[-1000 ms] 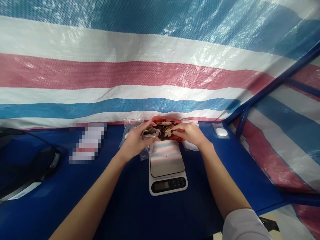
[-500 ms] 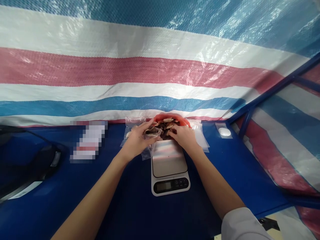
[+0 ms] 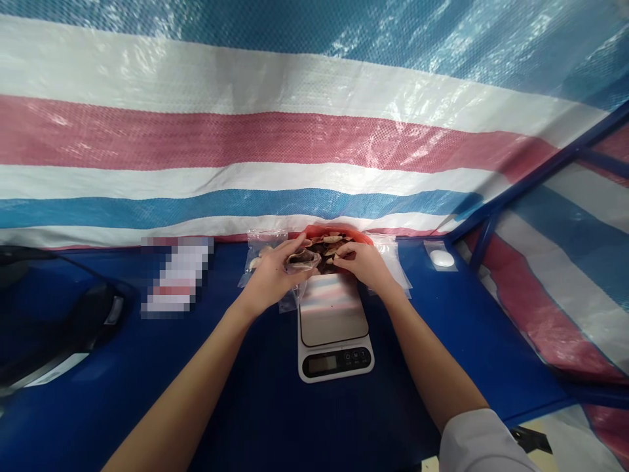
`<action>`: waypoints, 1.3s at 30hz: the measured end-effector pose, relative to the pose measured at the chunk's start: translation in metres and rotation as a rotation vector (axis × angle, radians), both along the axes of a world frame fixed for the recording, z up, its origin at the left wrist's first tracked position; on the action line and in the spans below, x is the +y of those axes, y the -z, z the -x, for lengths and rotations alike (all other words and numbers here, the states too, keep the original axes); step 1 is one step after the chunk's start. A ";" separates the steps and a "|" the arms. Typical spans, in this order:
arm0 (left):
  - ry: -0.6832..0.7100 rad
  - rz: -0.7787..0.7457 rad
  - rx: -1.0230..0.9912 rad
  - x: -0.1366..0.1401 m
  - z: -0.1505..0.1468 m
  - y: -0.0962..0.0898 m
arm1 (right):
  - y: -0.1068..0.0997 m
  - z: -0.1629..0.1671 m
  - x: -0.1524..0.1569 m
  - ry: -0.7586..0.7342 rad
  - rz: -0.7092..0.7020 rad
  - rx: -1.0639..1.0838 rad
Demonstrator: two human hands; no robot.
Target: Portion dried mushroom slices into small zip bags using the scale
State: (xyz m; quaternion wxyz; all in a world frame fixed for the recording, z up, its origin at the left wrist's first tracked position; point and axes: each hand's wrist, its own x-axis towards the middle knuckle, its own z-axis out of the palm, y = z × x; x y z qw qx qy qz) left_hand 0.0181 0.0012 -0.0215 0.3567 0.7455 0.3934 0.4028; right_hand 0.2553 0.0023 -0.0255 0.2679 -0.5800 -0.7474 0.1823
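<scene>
Remotely, my left hand [image 3: 271, 278] clasps a clear plastic bag [image 3: 305, 259], likely to spread its mouth; whether my right hand [image 3: 365, 265] grips thin brown slices [image 3: 335, 240] is unclear.

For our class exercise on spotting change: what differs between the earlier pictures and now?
The right hand has moved left, farther over the dried slices in the red bag, uncovering more of the flat clear bags. The left hand still holds the open clear bag; the digital scale stayed put.
</scene>
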 end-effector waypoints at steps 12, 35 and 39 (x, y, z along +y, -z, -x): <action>0.007 0.019 0.014 -0.005 -0.007 -0.002 | -0.042 -0.006 -0.011 -0.110 0.101 0.607; 0.113 0.067 -0.117 -0.008 -0.016 0.006 | -0.061 0.003 -0.019 -0.331 -0.046 0.275; 0.151 0.016 -0.143 -0.008 -0.017 0.009 | -0.061 0.009 -0.020 -0.417 -0.110 0.243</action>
